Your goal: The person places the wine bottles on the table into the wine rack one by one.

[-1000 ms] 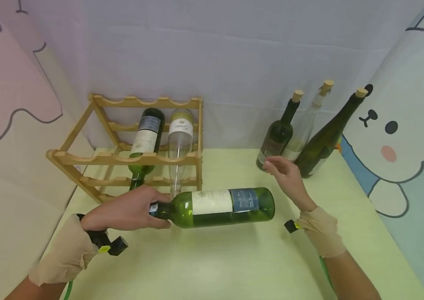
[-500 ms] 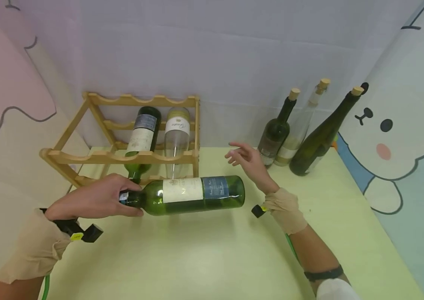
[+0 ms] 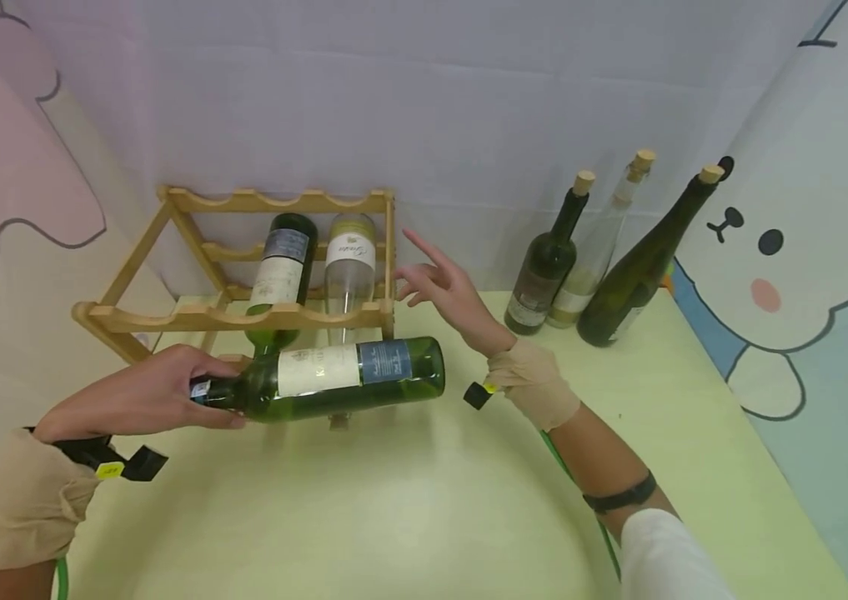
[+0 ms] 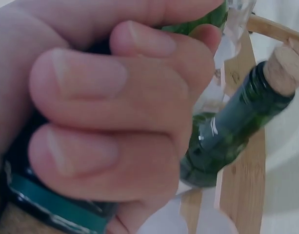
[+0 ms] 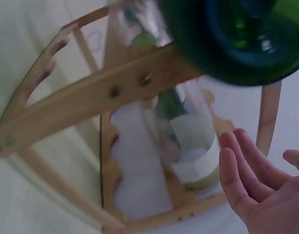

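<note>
My left hand (image 3: pixel 142 392) grips the neck of a green wine bottle (image 3: pixel 318 379) with a cream and blue label. The bottle lies nearly level in front of the wooden wine rack (image 3: pixel 236 317), its base toward the right. In the left wrist view, curled fingers (image 4: pixel 110 112) wrap the neck. My right hand (image 3: pixel 457 300) holds nothing; its fingers are extended beside the rack's right end. Two bottles rest in the rack, necks toward me: a green wine bottle (image 3: pixel 281 267) with a similar label and a clear bottle (image 3: pixel 350 258) to its right.
At the back right of the table (image 3: pixel 408 517) stand three corked bottles: a dark wine bottle (image 3: pixel 544 275), a clear bottle (image 3: pixel 599 258) and a tall slim green bottle (image 3: pixel 641 267). A pale cloth (image 3: pixel 469 117) hangs behind.
The left hand has carried the bottle left and closer to the rack. The right hand has moved left from beside the standing bottles to the rack's right end, its fingers straightening.
</note>
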`<action>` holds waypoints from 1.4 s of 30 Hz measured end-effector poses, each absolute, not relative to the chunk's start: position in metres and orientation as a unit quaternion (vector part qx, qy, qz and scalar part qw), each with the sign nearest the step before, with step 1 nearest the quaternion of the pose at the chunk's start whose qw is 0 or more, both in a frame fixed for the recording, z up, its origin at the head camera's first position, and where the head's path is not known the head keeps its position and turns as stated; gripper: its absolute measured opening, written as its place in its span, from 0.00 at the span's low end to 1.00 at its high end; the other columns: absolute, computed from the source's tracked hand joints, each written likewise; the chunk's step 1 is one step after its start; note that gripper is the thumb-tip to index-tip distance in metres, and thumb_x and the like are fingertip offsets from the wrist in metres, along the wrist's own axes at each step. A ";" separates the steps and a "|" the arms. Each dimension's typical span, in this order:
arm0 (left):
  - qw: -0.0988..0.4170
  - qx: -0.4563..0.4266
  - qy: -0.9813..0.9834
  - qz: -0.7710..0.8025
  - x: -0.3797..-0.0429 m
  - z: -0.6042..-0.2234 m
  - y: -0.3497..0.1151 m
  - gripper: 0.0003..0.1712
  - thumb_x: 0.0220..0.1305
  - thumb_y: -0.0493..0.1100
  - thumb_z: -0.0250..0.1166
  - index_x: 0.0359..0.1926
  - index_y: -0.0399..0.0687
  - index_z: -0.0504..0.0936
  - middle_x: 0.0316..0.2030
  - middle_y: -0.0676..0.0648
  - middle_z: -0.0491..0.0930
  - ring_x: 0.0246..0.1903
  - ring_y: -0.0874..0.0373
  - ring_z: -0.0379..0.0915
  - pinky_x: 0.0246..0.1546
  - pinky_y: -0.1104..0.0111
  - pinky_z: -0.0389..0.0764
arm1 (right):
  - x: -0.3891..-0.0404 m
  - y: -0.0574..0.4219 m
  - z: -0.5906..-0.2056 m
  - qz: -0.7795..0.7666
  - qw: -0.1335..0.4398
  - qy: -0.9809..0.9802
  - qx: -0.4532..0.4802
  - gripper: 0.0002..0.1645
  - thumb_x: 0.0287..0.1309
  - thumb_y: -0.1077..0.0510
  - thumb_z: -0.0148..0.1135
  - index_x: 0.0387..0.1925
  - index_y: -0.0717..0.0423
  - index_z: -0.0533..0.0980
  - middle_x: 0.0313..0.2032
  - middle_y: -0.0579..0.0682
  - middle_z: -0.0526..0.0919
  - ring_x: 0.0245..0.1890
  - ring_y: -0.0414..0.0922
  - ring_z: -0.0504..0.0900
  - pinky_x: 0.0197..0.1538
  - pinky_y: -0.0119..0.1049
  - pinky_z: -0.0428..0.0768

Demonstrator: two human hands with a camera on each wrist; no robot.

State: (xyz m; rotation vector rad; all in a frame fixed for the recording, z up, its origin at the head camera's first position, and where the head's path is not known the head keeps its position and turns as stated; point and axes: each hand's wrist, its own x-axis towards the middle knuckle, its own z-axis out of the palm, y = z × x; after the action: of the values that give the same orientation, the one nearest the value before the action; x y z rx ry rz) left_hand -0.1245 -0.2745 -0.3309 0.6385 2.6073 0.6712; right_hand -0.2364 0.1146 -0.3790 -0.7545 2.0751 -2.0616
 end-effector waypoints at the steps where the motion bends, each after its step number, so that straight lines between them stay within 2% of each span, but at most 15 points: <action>1: 0.193 0.222 0.924 0.246 -0.124 -0.331 -0.277 0.42 0.60 0.64 0.80 0.63 0.37 0.85 0.57 0.35 0.86 0.57 0.41 0.82 0.41 0.66 0.81 | -0.237 0.109 -0.375 -0.685 0.063 0.682 -0.249 0.38 0.82 0.59 0.56 0.85 0.41 0.57 0.58 0.67 0.85 0.47 0.54 0.87 0.53 0.48 0.84; 4: 0.210 0.214 0.917 0.262 -0.121 -0.331 -0.285 0.39 0.62 0.60 0.80 0.62 0.36 0.84 0.34 0.49 0.87 0.33 0.56 0.83 0.30 0.69 0.78 | -0.236 0.093 -0.370 -0.694 0.082 0.669 -0.251 0.40 0.80 0.60 0.57 0.85 0.44 0.56 0.60 0.71 0.82 0.45 0.47 0.86 0.52 0.43 0.82; 7: 0.230 0.205 0.907 0.288 -0.118 -0.331 -0.292 0.39 0.64 0.56 0.79 0.64 0.32 0.82 0.17 0.60 0.68 0.15 0.67 0.61 0.20 0.69 0.70 | -0.234 0.081 -0.371 -0.700 0.095 0.660 -0.254 0.42 0.80 0.62 0.58 0.86 0.46 0.54 0.60 0.72 0.81 0.46 0.50 0.86 0.53 0.38 0.80; 10: 0.220 0.207 0.914 0.272 -0.116 -0.333 -0.300 0.41 0.63 0.57 0.79 0.65 0.30 0.81 0.22 0.61 0.74 0.18 0.69 0.61 0.23 0.70 0.70 | -0.232 0.076 -0.374 -0.711 0.087 0.651 -0.253 0.42 0.80 0.64 0.56 0.86 0.48 0.53 0.59 0.73 0.82 0.48 0.61 0.85 0.53 0.36 0.79; 12: 0.202 0.211 0.924 0.248 -0.115 -0.334 -0.306 0.43 0.61 0.59 0.80 0.64 0.31 0.82 0.34 0.56 0.85 0.27 0.66 0.72 0.28 0.71 0.74 | -0.232 0.075 -0.375 -0.713 0.083 0.647 -0.257 0.42 0.80 0.64 0.56 0.86 0.48 0.53 0.58 0.73 0.82 0.49 0.67 0.82 0.53 0.36 0.79; 14: 0.186 0.216 0.932 0.224 -0.114 -0.335 -0.312 0.43 0.59 0.61 0.81 0.62 0.33 0.84 0.49 0.47 0.89 0.41 0.59 0.80 0.35 0.71 0.76 | -0.231 0.075 -0.376 -0.711 0.084 0.647 -0.263 0.42 0.80 0.63 0.56 0.86 0.47 0.53 0.58 0.73 0.82 0.49 0.66 0.82 0.54 0.37 0.79; 15: 0.181 0.218 0.934 0.219 -0.114 -0.336 -0.316 0.43 0.59 0.61 0.81 0.62 0.33 0.84 0.51 0.42 0.88 0.45 0.53 0.83 0.37 0.69 0.79 | -0.231 0.075 -0.377 -0.710 0.086 0.646 -0.266 0.42 0.81 0.63 0.55 0.86 0.46 0.52 0.58 0.72 0.82 0.49 0.64 0.83 0.56 0.39 0.79; 16: 0.172 0.223 0.936 0.209 -0.114 -0.337 -0.319 0.42 0.58 0.62 0.82 0.61 0.34 0.85 0.58 0.39 0.86 0.54 0.48 0.82 0.41 0.67 0.80 | -0.231 0.075 -0.377 -0.709 0.089 0.646 -0.268 0.42 0.81 0.62 0.55 0.87 0.46 0.51 0.59 0.72 0.82 0.48 0.60 0.84 0.58 0.41 0.79; 17: 0.167 0.225 0.938 0.202 -0.114 -0.338 -0.321 0.42 0.58 0.62 0.82 0.61 0.35 0.86 0.60 0.37 0.84 0.60 0.42 0.80 0.44 0.65 0.82 | -0.230 0.075 -0.378 -0.708 0.091 0.647 -0.269 0.42 0.82 0.62 0.54 0.87 0.45 0.51 0.59 0.72 0.82 0.48 0.57 0.84 0.60 0.43 0.79; 20: 0.158 0.228 0.940 0.200 -0.113 -0.341 -0.330 0.40 0.59 0.61 0.82 0.60 0.36 0.86 0.63 0.34 0.82 0.64 0.32 0.76 0.51 0.50 0.84 | -0.230 0.076 -0.379 -0.708 0.090 0.647 -0.269 0.41 0.82 0.62 0.54 0.87 0.45 0.50 0.58 0.71 0.82 0.47 0.51 0.85 0.66 0.53 0.77; 23: 0.154 0.218 0.944 0.194 -0.110 -0.342 -0.341 0.39 0.59 0.61 0.82 0.60 0.37 0.86 0.63 0.36 0.82 0.63 0.32 0.77 0.51 0.47 0.83 | -0.230 0.075 -0.379 -0.705 0.073 0.653 -0.267 0.41 0.80 0.63 0.55 0.86 0.49 0.53 0.54 0.71 0.83 0.47 0.52 0.84 0.65 0.53 0.78; 28: 0.158 0.222 0.941 0.202 -0.106 -0.345 -0.364 0.24 0.61 0.53 0.82 0.55 0.48 0.90 0.56 0.46 0.87 0.54 0.62 0.81 0.42 0.69 0.81 | -0.229 0.070 -0.376 -0.675 0.020 0.690 -0.262 0.39 0.76 0.62 0.61 0.83 0.56 0.61 0.41 0.54 0.79 0.41 0.45 0.75 0.50 0.35 0.75; 31: 0.159 0.218 0.940 0.207 -0.103 -0.345 -0.376 0.22 0.61 0.49 0.82 0.54 0.47 0.90 0.52 0.51 0.89 0.47 0.75 0.76 0.40 0.74 0.78 | -0.229 0.068 -0.376 -0.666 0.004 0.698 -0.263 0.39 0.75 0.62 0.61 0.82 0.59 0.61 0.37 0.48 0.75 0.36 0.42 0.71 0.45 0.32 0.71; 33: 0.153 0.207 0.945 0.203 -0.101 -0.344 -0.383 0.25 0.61 0.48 0.82 0.56 0.44 0.90 0.50 0.54 0.90 0.44 0.77 0.74 0.39 0.74 0.78 | -0.230 0.067 -0.377 -0.667 -0.002 0.696 -0.266 0.39 0.74 0.62 0.60 0.82 0.60 0.61 0.36 0.47 0.75 0.35 0.41 0.71 0.44 0.32 0.71; 42: 0.147 0.200 0.934 0.259 -0.083 -0.340 -0.407 0.15 0.61 0.37 0.80 0.49 0.40 0.90 0.35 0.67 0.86 0.27 0.69 0.73 0.25 0.71 0.74 | -0.233 0.067 -0.378 -0.665 -0.020 0.695 -0.274 0.38 0.74 0.62 0.61 0.81 0.60 0.62 0.37 0.46 0.76 0.35 0.40 0.72 0.45 0.33 0.71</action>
State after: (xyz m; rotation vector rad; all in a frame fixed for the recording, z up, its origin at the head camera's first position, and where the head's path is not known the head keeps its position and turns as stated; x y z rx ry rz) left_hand -0.0829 -0.4069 -0.3404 0.5753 2.6872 0.7453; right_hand -0.2326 0.0667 -0.3784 -0.8734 2.2100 -2.1147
